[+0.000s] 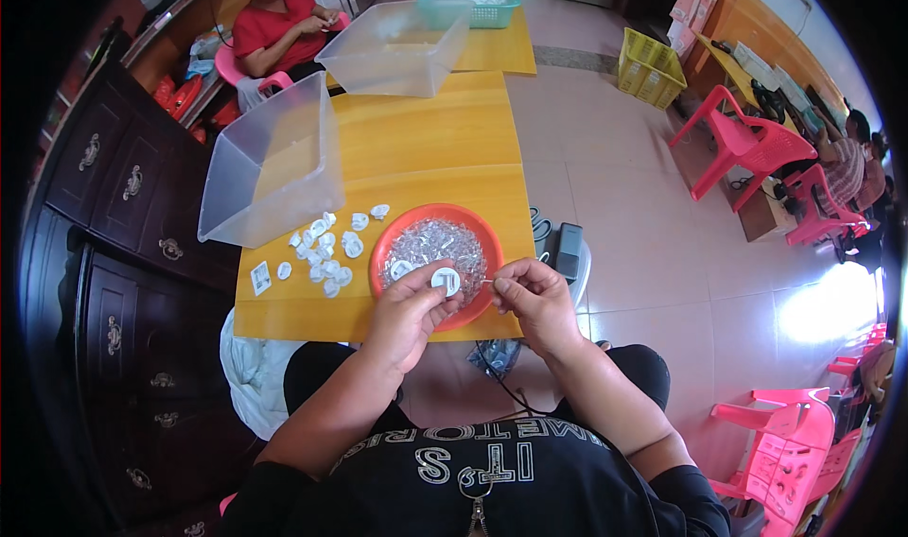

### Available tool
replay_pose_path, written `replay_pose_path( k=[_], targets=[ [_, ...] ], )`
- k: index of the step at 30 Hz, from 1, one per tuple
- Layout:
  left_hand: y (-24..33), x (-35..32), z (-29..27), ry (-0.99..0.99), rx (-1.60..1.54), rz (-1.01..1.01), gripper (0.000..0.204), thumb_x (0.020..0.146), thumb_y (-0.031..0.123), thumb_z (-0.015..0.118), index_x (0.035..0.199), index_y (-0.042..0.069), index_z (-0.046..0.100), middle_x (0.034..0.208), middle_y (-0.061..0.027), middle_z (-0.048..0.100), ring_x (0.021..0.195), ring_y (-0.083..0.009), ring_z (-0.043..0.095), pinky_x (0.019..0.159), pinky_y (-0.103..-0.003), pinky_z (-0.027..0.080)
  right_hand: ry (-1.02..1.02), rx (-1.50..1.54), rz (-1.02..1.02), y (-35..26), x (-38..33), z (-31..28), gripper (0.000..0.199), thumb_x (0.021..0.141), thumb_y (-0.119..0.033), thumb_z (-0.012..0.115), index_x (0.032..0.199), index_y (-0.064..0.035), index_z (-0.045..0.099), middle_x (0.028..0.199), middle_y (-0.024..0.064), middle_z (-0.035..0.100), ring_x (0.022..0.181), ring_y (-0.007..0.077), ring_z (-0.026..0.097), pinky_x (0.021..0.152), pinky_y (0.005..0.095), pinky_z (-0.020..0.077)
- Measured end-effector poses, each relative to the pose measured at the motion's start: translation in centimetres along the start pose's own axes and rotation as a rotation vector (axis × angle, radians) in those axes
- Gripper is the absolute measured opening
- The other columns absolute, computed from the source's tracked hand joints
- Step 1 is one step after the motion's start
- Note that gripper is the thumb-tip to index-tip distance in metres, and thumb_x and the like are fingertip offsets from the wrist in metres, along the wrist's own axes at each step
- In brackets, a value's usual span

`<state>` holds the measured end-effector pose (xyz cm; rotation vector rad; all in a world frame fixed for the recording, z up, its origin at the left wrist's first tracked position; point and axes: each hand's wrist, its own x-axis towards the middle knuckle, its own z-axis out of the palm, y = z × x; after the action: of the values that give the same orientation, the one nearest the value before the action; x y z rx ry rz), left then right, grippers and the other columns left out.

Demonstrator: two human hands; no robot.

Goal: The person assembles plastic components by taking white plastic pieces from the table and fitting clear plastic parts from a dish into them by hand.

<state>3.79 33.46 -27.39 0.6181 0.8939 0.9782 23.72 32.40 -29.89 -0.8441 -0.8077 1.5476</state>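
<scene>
Yellow table (426,126); white disc (445,280) in left grip (401,314)

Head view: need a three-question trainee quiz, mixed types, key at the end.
1. Which hand holds the white disc up over the bowl?
2. True or false: the loose white pieces lie to the left of the bowl.
3. The bits filling the bowl look: a) black, b) clear, c) green.

Key: 1: the left hand; 2: true; 3: b.

Left fingers (426,300) and right fingers (518,297) pinch, forearms (342,400) angled inward.
</scene>
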Motion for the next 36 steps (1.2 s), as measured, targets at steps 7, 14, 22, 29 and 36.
replay_pose_path(
  k=[7, 14, 22, 29, 36],
  targets=[
    [-0.2, -1.1, 0.8, -0.077, 0.076, 0.07, 0.036, 0.098, 0.001, 0.046, 0.134, -0.002, 0.05, 0.118, -0.0126, 0.06, 0.105, -0.0205, 0.062, 0.093, -0.033, 0.051, 0.021, -0.259, -0.123, 0.2, -0.5, 0.4, 0.006, 0.088, 0.0, 0.066, 0.094, -0.0013, 0.064, 0.081, 0.0023, 0.066, 0.073, 0.0081, 0.061, 0.066, 0.0227, 0.0499],
    [-0.4, -1.3, 0.7, -0.15, 0.205, 0.131, 0.036, 0.097, 0.003, 0.05, 0.133, -0.002, 0.049, 0.116, -0.0095, 0.061, 0.102, -0.0175, 0.062, 0.091, -0.032, 0.051, 0.045, -0.32, -0.167, -0.2, -0.9, 0.6, 0.006, 0.088, 0.001, 0.066, 0.093, -0.0011, 0.064, 0.081, 0.0004, 0.065, 0.073, 0.0062, 0.059, 0.066, 0.0214, 0.0488],
    [-0.9, -1.5, 1.1, -0.107, 0.251, 0.206, 0.032, 0.09, -0.002, 0.062, 0.12, -0.001, 0.051, 0.11, -0.0081, 0.06, 0.097, -0.0135, 0.062, 0.086, -0.027, 0.052, 0.028, -0.263, -0.127, 0.0, -1.0, 0.4, 0.006, 0.089, -0.001, 0.066, 0.094, -0.0017, 0.064, 0.081, 0.0003, 0.064, 0.072, 0.0066, 0.059, 0.066, 0.0215, 0.0491],
    [-1.9, -0.8, 0.1, -0.006, 0.831, 0.574, 0.034, 0.082, -0.004, 0.069, 0.114, 0.0, 0.06, 0.093, -0.0056, 0.06, 0.074, -0.009, 0.061, 0.063, -0.022, 0.051, -0.019, -0.262, -0.119, 0.1, -1.1, 0.5, 0.006, 0.089, -0.001, 0.066, 0.095, -0.0017, 0.064, 0.082, 0.0009, 0.065, 0.074, 0.0069, 0.06, 0.066, 0.0214, 0.0497],
    [-1.3, -1.3, 0.5, 0.009, 0.975, 0.688, 0.038, 0.08, -0.004, 0.069, 0.117, 0.002, 0.063, 0.088, -0.0095, 0.058, 0.067, -0.0141, 0.06, 0.06, -0.024, 0.05, -0.023, -0.286, -0.116, 0.5, -1.1, 0.3, 0.009, 0.09, 0.001, 0.065, 0.098, -0.0014, 0.065, 0.085, 0.001, 0.066, 0.077, 0.0068, 0.06, 0.067, 0.0215, 0.0494]
  ],
)
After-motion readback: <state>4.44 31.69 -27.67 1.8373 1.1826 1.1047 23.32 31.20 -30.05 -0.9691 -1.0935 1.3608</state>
